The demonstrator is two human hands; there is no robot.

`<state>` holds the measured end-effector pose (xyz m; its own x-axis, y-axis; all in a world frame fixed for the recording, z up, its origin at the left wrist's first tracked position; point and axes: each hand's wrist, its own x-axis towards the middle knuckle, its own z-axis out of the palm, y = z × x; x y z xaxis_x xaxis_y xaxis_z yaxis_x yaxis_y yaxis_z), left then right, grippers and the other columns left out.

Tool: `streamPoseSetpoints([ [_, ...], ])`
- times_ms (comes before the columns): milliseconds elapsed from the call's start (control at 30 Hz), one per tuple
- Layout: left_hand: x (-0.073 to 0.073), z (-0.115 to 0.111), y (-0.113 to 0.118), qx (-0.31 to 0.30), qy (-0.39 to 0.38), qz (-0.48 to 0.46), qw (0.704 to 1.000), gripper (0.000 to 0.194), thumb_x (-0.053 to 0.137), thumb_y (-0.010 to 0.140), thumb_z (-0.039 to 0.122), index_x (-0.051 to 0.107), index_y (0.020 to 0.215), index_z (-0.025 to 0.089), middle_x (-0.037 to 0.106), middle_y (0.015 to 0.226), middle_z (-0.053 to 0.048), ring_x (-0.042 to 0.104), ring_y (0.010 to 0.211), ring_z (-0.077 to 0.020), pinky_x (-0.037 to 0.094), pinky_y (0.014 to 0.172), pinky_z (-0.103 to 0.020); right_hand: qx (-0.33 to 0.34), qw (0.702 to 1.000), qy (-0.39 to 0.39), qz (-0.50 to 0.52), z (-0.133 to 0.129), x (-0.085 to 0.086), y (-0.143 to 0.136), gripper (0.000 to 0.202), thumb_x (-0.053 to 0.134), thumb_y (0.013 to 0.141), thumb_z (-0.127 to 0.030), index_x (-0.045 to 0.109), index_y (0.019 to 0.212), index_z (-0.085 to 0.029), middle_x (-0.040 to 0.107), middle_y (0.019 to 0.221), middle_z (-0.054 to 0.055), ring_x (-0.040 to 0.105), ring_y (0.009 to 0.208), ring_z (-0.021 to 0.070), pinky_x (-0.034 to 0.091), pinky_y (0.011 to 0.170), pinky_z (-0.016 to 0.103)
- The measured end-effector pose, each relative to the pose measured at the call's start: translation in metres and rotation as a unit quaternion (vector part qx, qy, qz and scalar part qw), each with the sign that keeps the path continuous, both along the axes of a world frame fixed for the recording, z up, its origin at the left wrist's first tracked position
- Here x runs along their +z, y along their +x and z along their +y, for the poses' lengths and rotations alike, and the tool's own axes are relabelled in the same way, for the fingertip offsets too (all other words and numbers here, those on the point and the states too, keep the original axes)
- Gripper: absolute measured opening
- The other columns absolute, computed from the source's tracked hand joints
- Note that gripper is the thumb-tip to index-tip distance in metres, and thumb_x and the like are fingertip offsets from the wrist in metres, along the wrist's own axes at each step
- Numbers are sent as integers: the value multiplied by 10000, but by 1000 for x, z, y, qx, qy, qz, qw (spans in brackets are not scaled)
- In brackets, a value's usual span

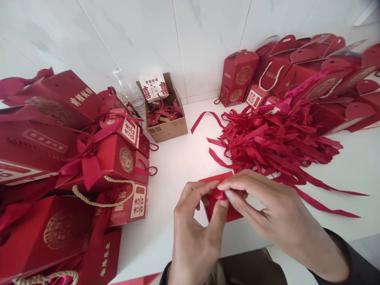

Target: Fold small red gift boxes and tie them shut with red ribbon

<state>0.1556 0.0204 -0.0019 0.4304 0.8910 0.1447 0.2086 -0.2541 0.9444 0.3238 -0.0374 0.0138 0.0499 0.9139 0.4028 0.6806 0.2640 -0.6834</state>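
Observation:
Near the table's front edge, a small red box [218, 176] lies partly hidden under both hands. Above it, a red satin ribbon [220, 194] is pinched between the fingers and gathered into a small loop or knot. My left hand [202, 225] grips the ribbon from the left with thumb and forefinger. From the right, my right hand [264, 202] pinches the same ribbon, its fingertips meeting those of the left. The exact shape of the knot is hidden by the fingers. To the right of the box spreads a big heap of loose red ribbons [276, 138].
Stacked red gift boxes [115, 158] with rope handles and bows fill the left side. A cardboard box [170, 132] with cards and red pieces stands against the tiled wall [204, 35], beside a clear plastic bottle [127, 89]. More red boxes [240, 71] line the back right.

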Motion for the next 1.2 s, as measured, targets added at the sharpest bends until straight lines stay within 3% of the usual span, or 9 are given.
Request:
streamPoseSetpoints([
  [200, -10, 4, 0, 21, -65, -38, 997, 187, 651, 1028, 338, 812, 1122, 320, 715, 1058, -14, 667, 953, -131, 557, 820, -224, -39, 999, -23, 2, -5, 7, 9, 170, 569, 1075, -220, 634, 1204, -309, 755, 1093, -29, 734, 959, 140, 580, 884, 254],
  [367, -10, 3, 2, 30, -84, -80, 993, 167, 699, 1002, 351, 808, 1128, 347, 710, 1019, 2, 665, 922, -119, 557, 834, -209, 7, 1000, -15, -3, -5, 6, 7, 230, 569, 1083, -212, 600, 1283, -322, 749, 1186, -42, 723, 1053, 117, 550, 945, 227],
  [533, -6, 2, 0, 23, -144, -116, 982, 162, 713, 992, 344, 745, 1150, 326, 759, 1014, 10, 704, 916, -124, 573, 855, -220, 26, 1000, -12, 1, 0, 4, 1, 142, 559, 1081, -156, 599, 1125, -285, 707, 1008, -51, 706, 892, 92, 537, 809, 211],
  [700, 1, 0, 0, -29, -93, -89, 991, 237, 646, 1019, 320, 719, 1244, 326, 709, 1099, -14, 669, 964, -145, 559, 845, -246, 6, 1000, -19, 4, 1, 6, 1, 159, 538, 1063, -134, 586, 1089, -283, 703, 1001, -38, 696, 858, 117, 538, 754, 237],
  [900, 3, -4, 7, -30, -38, -52, 997, 328, 680, 964, 240, 711, 1273, 347, 686, 1137, -12, 643, 981, -156, 543, 867, -275, -14, 999, -25, 25, 4, 8, 1, 150, 545, 1057, -161, 607, 1055, -297, 732, 988, -31, 720, 843, 142, 577, 761, 257],
  [1033, 0, -2, 6, 1, -21, -13, 1000, 200, 701, 981, 278, 771, 1163, 316, 713, 1048, -13, 627, 866, -136, 539, 775, -245, -43, 998, -30, 25, 3, 9, 1, 110, 568, 1046, -190, 615, 1034, -289, 725, 933, -20, 715, 802, 166, 591, 735, 288],
  [1200, 1, -1, 8, -4, -26, -35, 999, 194, 663, 1005, 253, 792, 1132, 322, 731, 1073, -10, 661, 916, -130, 544, 785, -227, -33, 998, -32, 33, 2, 8, 2, 98, 569, 1052, -204, 614, 1048, -292, 727, 949, -30, 716, 826, 147, 592, 757, 264],
])
